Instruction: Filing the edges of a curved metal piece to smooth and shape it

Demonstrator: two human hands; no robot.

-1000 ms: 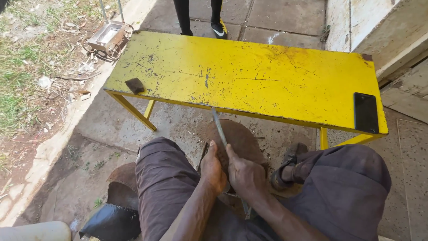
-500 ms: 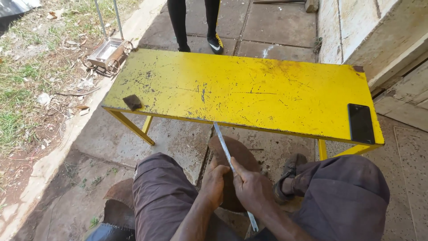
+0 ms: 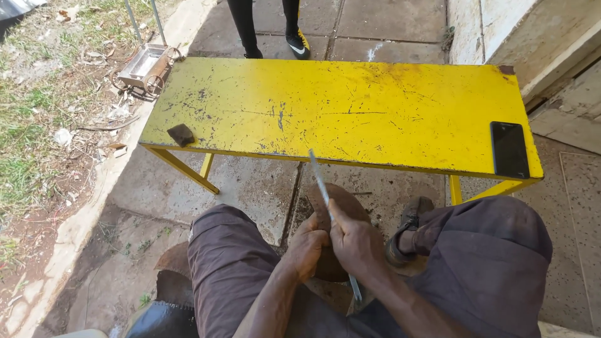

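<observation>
Blade (image 3: 320,181) now tilts further left vs 1 s ago, tip just under yellow bench (image 3: 350,112) edge. Right hand (image 3: 357,241) has slid up it; left hand (image 3: 310,247) closer in.

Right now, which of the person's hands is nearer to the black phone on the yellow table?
Right. The right hand grips the metal strip, below and left of the black phone; the left hand sits farther left, beside it.

The single head camera is looking steeply down from the seated person's head, facing forward over the knees. It is sitting close to the hands and is taking in the yellow table (image 3: 350,106) and paved ground beyond.
</observation>
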